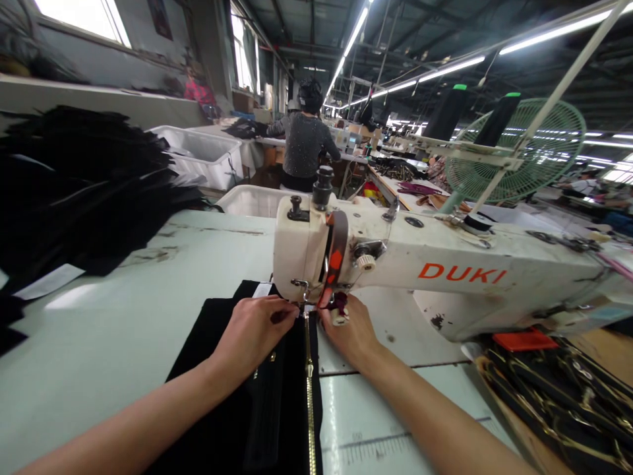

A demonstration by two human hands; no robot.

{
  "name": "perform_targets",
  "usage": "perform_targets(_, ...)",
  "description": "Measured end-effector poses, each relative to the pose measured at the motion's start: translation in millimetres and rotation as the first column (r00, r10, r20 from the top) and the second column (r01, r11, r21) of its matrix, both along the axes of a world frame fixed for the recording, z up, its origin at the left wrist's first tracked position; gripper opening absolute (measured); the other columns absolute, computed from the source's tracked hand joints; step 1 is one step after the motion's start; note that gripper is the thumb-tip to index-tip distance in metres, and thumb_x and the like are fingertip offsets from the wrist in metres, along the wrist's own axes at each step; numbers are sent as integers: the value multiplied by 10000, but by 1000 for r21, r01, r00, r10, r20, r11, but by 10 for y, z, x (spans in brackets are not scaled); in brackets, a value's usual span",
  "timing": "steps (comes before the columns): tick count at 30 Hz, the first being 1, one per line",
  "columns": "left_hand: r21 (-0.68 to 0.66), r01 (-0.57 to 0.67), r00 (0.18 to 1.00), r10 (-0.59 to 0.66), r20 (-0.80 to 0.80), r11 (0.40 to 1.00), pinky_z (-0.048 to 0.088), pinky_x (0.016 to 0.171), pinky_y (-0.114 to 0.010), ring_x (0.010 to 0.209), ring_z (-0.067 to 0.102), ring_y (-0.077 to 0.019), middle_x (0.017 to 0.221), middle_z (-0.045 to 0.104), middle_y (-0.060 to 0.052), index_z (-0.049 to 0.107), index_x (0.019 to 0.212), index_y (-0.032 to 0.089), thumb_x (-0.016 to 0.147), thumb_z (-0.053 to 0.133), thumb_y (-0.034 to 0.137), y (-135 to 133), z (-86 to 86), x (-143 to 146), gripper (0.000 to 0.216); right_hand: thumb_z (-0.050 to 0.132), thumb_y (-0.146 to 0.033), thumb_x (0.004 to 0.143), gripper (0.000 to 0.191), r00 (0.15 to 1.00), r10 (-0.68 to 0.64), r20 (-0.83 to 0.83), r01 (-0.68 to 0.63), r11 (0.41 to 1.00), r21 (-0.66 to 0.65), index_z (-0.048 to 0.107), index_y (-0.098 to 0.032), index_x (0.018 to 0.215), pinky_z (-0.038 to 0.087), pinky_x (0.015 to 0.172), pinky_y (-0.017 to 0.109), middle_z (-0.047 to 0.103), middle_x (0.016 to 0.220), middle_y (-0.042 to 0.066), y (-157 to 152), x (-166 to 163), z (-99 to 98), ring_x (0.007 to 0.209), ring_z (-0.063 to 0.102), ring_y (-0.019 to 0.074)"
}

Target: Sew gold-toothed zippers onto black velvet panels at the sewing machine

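A black fabric piece (pixel 202 369) lies on the sewing table, with a gold-toothed zipper (pixel 309 389) along its right edge. Its upper end runs under the needle area of a white sewing machine (pixel 390 251). My left hand (pixel 257 330) is closed in a pinch at the top of the fabric, left of the presser foot. What exactly lies between those fingertips is too small to tell apart from the fabric. My right hand (pixel 349 330) rests close to the zipper's right side, by the foot; machine parts partly hide its fingers. A white label (pixel 262 289) shows on the fabric's far end.
A tall pile of black fabric pieces (pixel 84 191) covers the table's left. Bundled zippers (pixel 558 402) lie at the right under a red object (pixel 525 340). Behind the machine are a white bin (pixel 212 155), thread cones (pixel 448 112), a green fan (pixel 548 145) and a seated person (pixel 309 145).
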State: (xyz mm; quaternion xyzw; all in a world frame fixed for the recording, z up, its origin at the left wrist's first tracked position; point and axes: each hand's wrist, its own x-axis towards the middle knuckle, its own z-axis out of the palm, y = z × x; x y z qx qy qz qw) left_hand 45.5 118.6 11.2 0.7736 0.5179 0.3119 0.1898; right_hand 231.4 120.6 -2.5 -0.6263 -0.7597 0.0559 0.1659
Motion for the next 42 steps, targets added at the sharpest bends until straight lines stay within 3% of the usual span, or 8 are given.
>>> perform_targets(16, 2, -31, 999, 31, -13, 1000, 458, 583, -237, 542, 647, -166, 701, 743, 5, 784, 780, 222, 847, 575, 283, -13, 9, 15, 228, 523, -148, 943, 179, 1000, 13, -27, -14, 999, -29, 700, -168, 933, 410, 718, 266, 716, 959, 81, -49, 29, 40, 873, 665, 222)
perform_targets(29, -20, -29, 999, 28, -38, 999, 471, 681, -269, 731, 709, -216, 824, 770, -30, 796, 837, 185, 856, 566, 253, -8, -16, 9, 242, 548, -136, 934, 166, 1000, 7, -12, -8, 999, -36, 710, -153, 965, 420, 748, 262, 718, 994, 82, -56, 24, 40, 895, 667, 214)
perform_targets(42, -22, -23, 1000, 23, 4, 999, 473, 655, -277, 666, 693, -204, 824, 765, -25, 793, 825, 191, 841, 499, 365, -9, 0, 10, 342, 539, -143, 936, 172, 1000, 9, -7, -9, 1000, -30, 711, -157, 938, 414, 718, 267, 720, 971, 75, -53, 24, 38, 879, 674, 222)
